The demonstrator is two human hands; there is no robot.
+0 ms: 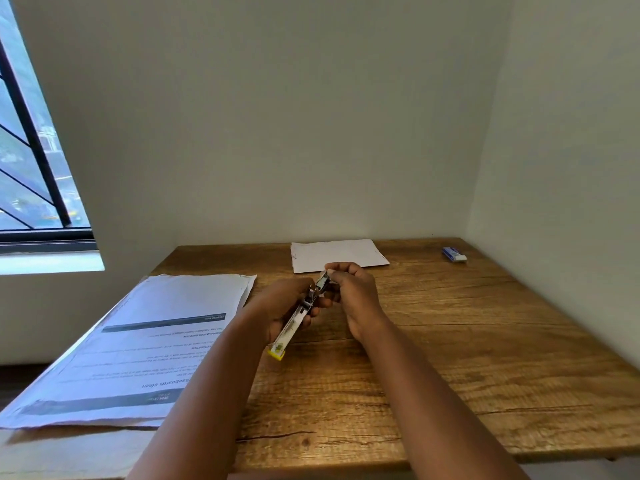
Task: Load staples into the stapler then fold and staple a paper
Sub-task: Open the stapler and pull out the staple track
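A metal stapler [297,320] with a yellow end is held above the wooden table [450,341], tilted with the yellow end toward me. My left hand [280,306] grips its body from the left. My right hand [353,289] pinches the far metal end between thumb and fingers. A stack of printed paper [145,341] lies on the table's left side. A folded white sheet [337,254] rests at the back middle. A small blue and white staple box [454,253] sits at the back right.
White walls close in the table at the back and right. A barred window [31,168] is at the left. The printed stack overhangs the table's left edge.
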